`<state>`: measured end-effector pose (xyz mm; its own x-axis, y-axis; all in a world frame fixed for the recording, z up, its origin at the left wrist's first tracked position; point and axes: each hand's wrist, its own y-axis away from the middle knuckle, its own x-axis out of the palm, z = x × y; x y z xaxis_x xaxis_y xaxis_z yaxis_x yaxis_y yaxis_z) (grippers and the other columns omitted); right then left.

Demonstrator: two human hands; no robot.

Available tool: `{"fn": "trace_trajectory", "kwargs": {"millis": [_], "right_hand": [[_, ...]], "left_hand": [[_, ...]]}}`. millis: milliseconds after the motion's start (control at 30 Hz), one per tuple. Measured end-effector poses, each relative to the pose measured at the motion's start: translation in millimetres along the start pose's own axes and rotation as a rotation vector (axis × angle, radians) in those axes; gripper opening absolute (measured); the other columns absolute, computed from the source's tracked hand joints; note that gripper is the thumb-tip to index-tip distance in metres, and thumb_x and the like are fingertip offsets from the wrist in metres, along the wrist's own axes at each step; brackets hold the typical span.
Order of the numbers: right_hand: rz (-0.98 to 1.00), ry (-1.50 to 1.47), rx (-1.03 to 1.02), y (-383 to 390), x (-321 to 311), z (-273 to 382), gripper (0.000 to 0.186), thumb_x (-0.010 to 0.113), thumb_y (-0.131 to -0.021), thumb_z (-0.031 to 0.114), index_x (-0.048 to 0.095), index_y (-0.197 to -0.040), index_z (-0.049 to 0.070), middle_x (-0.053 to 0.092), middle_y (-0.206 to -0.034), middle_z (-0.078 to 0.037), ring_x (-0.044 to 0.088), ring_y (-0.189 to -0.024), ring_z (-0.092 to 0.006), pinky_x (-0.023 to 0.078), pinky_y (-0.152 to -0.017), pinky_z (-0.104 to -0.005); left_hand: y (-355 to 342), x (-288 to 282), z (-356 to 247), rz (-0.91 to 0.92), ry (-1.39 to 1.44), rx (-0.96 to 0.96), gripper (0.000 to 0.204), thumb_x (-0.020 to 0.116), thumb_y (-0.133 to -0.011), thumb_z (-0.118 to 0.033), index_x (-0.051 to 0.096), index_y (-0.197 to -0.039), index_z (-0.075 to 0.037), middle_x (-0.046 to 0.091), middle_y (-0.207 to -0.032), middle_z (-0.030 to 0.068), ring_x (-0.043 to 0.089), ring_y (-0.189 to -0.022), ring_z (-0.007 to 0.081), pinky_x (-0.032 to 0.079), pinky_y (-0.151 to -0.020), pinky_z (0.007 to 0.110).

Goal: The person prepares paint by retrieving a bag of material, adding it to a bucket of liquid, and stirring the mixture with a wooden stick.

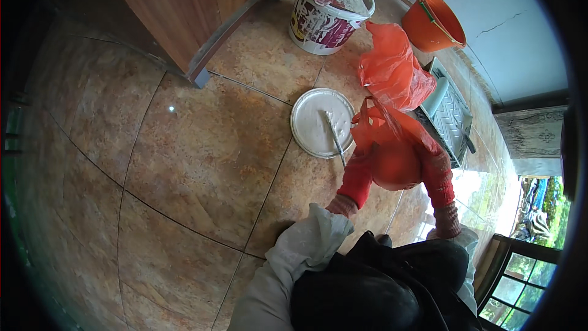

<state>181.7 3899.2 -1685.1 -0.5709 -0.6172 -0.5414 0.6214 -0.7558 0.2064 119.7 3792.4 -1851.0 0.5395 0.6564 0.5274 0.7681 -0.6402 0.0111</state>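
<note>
Both my hands wear red knitted gloves. A thin red plastic bag hangs between them, its loose handles bunched toward the far side. My left hand grips the bag's left side, and my right hand is closed on its right side; most fingertips are hidden by plastic. A smooth rounded red bulge shows blurred between the hands; I cannot make out what forms it. Just beyond my left hand lies a round white bucket lid, smeared with white paste. On it rests a thin-handled tool, its tip coated white.
Another red plastic bag lies crumpled ahead. Behind it stand an orange bucket and a smeared paint bucket. A paint tray with a roller lies at right. A wooden cabinet rises at far left over brown floor tiles.
</note>
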Motion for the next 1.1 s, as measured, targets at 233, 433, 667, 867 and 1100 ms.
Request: {"fn": "trace_trajectory", "kwargs": {"millis": [233, 433, 667, 867, 1100], "right_hand": [[0.051, 0.128, -0.092, -13.5, 11.0, 7.4, 0.028, 0.055, -0.093, 0.012, 0.060, -0.117, 0.001, 0.065, -0.109, -0.008, 0.060, -0.100, -0.0137, 0.048, -0.087, -0.0286], [0.039, 0.412, -0.213, -15.6, 30.1, 33.2, 0.025, 0.053, -0.093, 0.016, 0.061, -0.111, 0.000, 0.067, -0.102, -0.009, 0.062, -0.094, -0.0150, 0.049, -0.084, -0.0292], [0.077, 0.497, -0.225, -31.1, 37.9, 42.9, 0.026, 0.053, -0.093, 0.018, 0.062, -0.109, 0.000, 0.068, -0.097, -0.011, 0.064, -0.092, -0.0170, 0.050, -0.081, -0.0301], [0.118, 0.507, -0.208, -45.6, 48.3, 48.9, 0.030, 0.049, -0.093, 0.020, 0.061, -0.112, 0.001, 0.068, -0.102, -0.014, 0.065, -0.096, -0.0249, 0.049, -0.083, -0.0326], [0.138, 0.648, -0.340, -62.0, 48.9, 34.9, 0.029, 0.049, -0.092, 0.021, 0.062, -0.109, 0.001, 0.068, -0.099, -0.015, 0.065, -0.095, -0.0274, 0.050, -0.082, -0.0349]], "left_hand": [[-7.1, -4.7, -16.9, 0.001, 0.999, -0.350, 0.048, 0.051, -0.093, -0.006, 0.038, -0.139, -0.009, 0.049, -0.131, 0.0062, 0.050, -0.118, 0.0155, 0.043, -0.097, 0.032], [-14.2, -14.9, -13.8, -0.009, 1.006, -0.357, 0.049, 0.048, -0.095, -0.008, 0.033, -0.141, -0.007, 0.046, -0.135, 0.0062, 0.048, -0.121, 0.0167, 0.040, -0.101, 0.033], [-14.2, -15.3, -17.4, -0.066, 0.970, -0.377, 0.042, 0.057, -0.095, -0.023, 0.045, -0.131, -0.005, 0.051, -0.126, 0.0041, 0.049, -0.114, 0.0111, 0.042, -0.094, 0.027], [-22.4, -20.0, -19.6, -0.094, 0.985, -0.413, 0.045, 0.059, -0.094, -0.027, 0.046, -0.131, -0.005, 0.050, -0.127, 0.0033, 0.048, -0.114, 0.0108, 0.040, -0.096, 0.028], [-25.7, -22.4, 4.9, -0.076, 1.127, -0.376, 0.051, 0.053, -0.097, -0.028, 0.036, -0.141, -0.009, 0.045, -0.136, 0.0039, 0.044, -0.124, 0.0156, 0.037, -0.106, 0.031]]}}
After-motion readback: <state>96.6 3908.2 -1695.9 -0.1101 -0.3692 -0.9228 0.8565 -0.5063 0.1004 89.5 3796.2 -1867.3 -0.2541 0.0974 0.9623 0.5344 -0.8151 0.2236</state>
